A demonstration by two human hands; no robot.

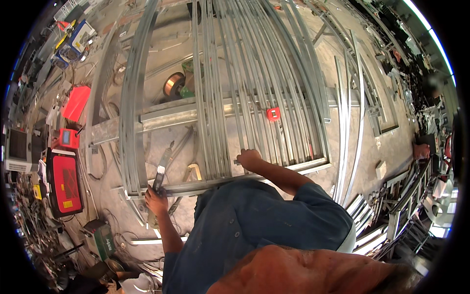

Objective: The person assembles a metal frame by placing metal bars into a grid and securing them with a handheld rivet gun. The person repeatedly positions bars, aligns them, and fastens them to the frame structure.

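My left hand [156, 200] is at the near left corner of a welded metal frame [205, 185]. Its fingers wrap round a dark, long-bodied hand tool [159, 177] with a pale band; its exact kind is unclear. My right hand [249, 159] is closed round the near end of a thin metal bar [241, 132], just inside the frame's near rail. Several long galvanized bars [210, 98] run away from me across the frame. Right of that hand, a red tape measure [273, 114] rests on the bars.
A spool of copper-coloured wire [174, 85] sits beyond the frame's crossbeam [169, 116]. Red-fronted machine [65, 183] and a red box [69, 138] stand at left, with cables on the floor. Loose metal strips [344, 132] lie at right, near a stack of profiles [364, 225].
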